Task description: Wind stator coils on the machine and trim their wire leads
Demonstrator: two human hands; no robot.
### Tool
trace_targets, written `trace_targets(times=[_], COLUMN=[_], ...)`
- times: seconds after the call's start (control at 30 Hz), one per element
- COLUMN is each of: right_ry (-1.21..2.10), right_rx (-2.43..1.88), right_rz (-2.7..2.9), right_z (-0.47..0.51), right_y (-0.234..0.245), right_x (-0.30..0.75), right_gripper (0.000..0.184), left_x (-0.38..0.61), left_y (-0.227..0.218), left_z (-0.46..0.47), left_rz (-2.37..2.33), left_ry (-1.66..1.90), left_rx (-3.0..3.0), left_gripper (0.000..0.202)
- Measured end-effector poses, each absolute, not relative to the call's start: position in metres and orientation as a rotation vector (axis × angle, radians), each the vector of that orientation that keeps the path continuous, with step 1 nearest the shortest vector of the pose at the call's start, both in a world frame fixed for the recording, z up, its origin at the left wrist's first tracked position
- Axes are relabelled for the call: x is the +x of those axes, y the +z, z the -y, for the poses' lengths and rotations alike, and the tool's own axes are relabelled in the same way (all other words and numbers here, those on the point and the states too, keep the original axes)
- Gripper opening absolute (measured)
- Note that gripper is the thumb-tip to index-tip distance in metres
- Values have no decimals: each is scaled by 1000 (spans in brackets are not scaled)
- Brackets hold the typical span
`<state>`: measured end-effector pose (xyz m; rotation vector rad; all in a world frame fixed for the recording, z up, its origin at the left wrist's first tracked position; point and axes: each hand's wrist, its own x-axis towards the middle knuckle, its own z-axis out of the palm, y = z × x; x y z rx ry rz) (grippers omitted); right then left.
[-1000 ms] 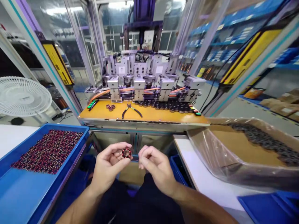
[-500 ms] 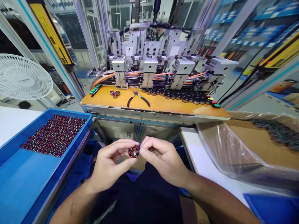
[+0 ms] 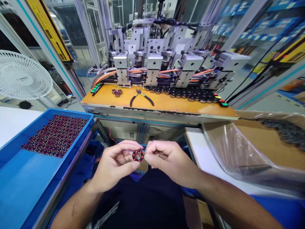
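Between the thumb and fingers of my left hand (image 3: pixel 116 165) is a small black ring-shaped part (image 3: pixel 138 156) with red spots around its face, its open centre turned up toward me. My right hand (image 3: pixel 166 159) is closed in a pinch at the ring's right edge; whatever is between its fingertips is too small or hidden to make out. Both hands are held in front of my dark clothing, below the machine's bench. A thin reddish strand (image 3: pixel 111 134) shows beyond my left hand.
On the orange bench top (image 3: pixel 102 100) lie pliers (image 3: pixel 142 98), a few similar rings (image 3: pixel 117 92) and a row of dark round parts (image 3: pixel 183 93) beneath the machine (image 3: pixel 153 62). A blue tray (image 3: pixel 21 178) of small parts stands left; a plastic-lined carton (image 3: pixel 238 143) stands right.
The ring has shifted slightly right and its face is turned more toward me. My right hand has moved slightly right. A thin reddish strand now shows beyond my left hand.
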<state>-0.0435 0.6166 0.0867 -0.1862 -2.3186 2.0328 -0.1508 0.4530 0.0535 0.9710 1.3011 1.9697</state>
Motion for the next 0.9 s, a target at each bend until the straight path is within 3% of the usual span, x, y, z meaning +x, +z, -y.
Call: trace_targets(times=[0.1, 0.33, 0.5, 0.9], right_ry=[1999, 1571, 1529, 1663], right_rx=[-82, 430, 716, -62], right_rz=[2479, 2599, 2584, 2473], right_z=[-633, -654, -640, -627], right_y=[92, 118, 115, 103], right_x=[-40, -57, -78, -46], right_gripper=[27, 25, 8, 22], left_x=[-154, -154, -151, -150], left_y=[51, 57, 57, 52], left_z=[-451, -448, -446, -445], left_rz=[-1230, -1091, -1119, -1198], left_ry=[1954, 1712, 1578, 1912], left_rx=[946, 856, 825, 942], left_gripper=[30, 32, 29, 36])
